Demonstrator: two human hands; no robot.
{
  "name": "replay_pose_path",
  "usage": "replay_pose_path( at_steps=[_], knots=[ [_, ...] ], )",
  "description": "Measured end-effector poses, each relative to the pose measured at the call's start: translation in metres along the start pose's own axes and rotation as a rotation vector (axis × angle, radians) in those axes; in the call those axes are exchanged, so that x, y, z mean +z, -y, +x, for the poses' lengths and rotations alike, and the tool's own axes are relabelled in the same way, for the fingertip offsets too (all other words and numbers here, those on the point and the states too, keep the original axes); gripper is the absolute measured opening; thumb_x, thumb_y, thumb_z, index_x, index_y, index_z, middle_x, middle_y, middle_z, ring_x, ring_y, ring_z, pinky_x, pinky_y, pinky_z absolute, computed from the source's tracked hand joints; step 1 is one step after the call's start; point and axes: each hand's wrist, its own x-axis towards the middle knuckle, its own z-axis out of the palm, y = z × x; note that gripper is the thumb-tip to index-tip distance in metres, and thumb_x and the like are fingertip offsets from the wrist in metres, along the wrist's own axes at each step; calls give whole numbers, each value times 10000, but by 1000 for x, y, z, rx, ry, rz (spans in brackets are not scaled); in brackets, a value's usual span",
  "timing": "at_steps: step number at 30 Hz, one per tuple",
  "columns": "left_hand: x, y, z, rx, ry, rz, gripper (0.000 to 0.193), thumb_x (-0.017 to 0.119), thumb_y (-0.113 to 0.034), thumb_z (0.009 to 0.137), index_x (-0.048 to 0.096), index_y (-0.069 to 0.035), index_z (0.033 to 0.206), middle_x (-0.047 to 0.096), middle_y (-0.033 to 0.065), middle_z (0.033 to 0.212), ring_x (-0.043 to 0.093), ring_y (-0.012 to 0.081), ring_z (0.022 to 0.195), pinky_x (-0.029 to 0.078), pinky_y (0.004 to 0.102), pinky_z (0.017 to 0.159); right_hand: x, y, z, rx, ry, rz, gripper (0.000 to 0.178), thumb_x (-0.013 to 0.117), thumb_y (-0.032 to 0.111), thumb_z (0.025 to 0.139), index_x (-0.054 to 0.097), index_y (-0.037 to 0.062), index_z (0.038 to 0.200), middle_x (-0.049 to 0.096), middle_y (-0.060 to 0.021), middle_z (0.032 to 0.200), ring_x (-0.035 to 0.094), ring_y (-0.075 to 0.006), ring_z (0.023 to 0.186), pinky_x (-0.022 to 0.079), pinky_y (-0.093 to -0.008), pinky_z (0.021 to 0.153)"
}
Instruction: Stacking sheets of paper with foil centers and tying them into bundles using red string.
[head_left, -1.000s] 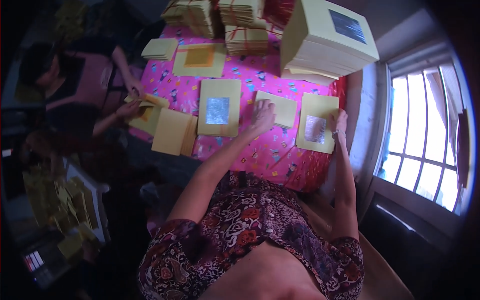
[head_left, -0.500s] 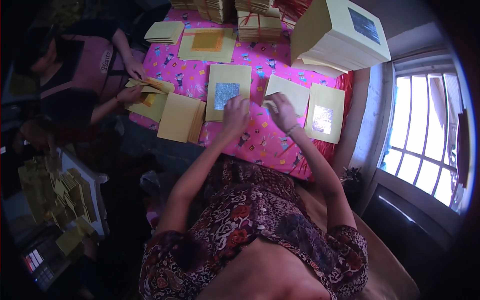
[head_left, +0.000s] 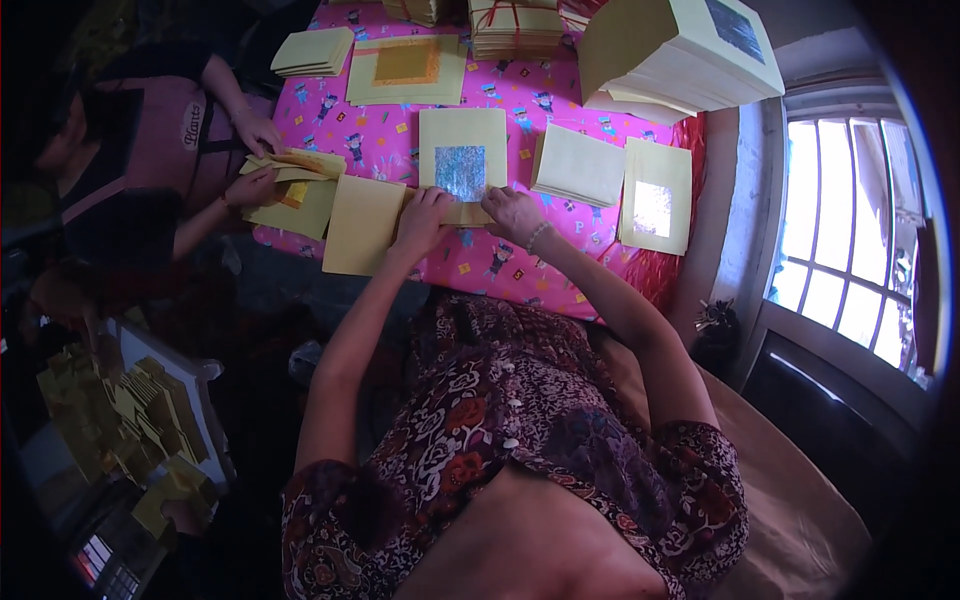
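Observation:
In front of me lies a pale yellow paper sheet with a silver foil square (head_left: 463, 128). My left hand (head_left: 425, 217) is at its near left corner and my right hand (head_left: 514, 214) at its near right corner, both with curled fingers closed on the near edge. Part of that edge is hidden under the fingers. Just left of my left hand is a stack of plain yellow papers (head_left: 362, 228). To the right of the sheet sits a pile of folded pale papers (head_left: 580, 166). Beyond it lies another silver-foil sheet (head_left: 672, 180).
A pink patterned cloth (head_left: 390, 130) covers the table. A tall paper stack (head_left: 650, 60) stands at the far right; tied bundles (head_left: 515, 35) and gold-foil papers (head_left: 450, 85) lie at the back. At left a co-worker's hands (head_left: 255, 160) hold gold-foil papers. A barred window (head_left: 850, 230) is at right.
My right hand has left the pale pile on the right and moved left to the foil sheet. My left hand has gone down and left to its near corner.

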Motion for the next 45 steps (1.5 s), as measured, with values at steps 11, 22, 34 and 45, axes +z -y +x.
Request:
replay_pose_path(
  at_steps=[11, 22, 34, 45],
  knots=[
    [-12, 21, 51, -34, 204, -183, 277, 752, -164, 653, 615, -75, 877, 535, 79, 988, 536, 270, 986, 453, 367, 849, -15, -40, 25, 160, 174, 148, 211, 626, 312, 773, 659, 110, 827, 628, -87, 871, 628, -268, 800, 502, -395, 697],
    [-2, 32, 50, -74, 262, -245, 275, 792, -197, 613, 664, -86, 830, 552, 61, 947, 554, 226, 965, 450, 340, 853, -14, -35, 36, 130, 356, -29, 235, 553, 319, 840, 663, 117, 890, 658, -85, 916, 651, -239, 840, 519, -375, 688],
    [-3, 38, 58, -43, 257, -277, 309, 795, -229, 610, 659, -77, 842, 556, 76, 963, 557, 236, 937, 462, 340, 839, -19, -38, 40, 161, 345, 27, 244, 565, 342, 843, 667, 130, 910, 646, -72, 958, 641, -235, 876, 515, -366, 719],
    [-17, 22, 53, 51, 160, -63, 124, 521, -66, 750, 535, -71, 873, 571, 134, 857, 567, 324, 869, 469, 427, 753, -27, -40, 25, 227, 75, 382, 256, 539, 347, 868, 580, 96, 901, 628, -148, 817, 622, -335, 777, 493, -436, 677]
  ],
)
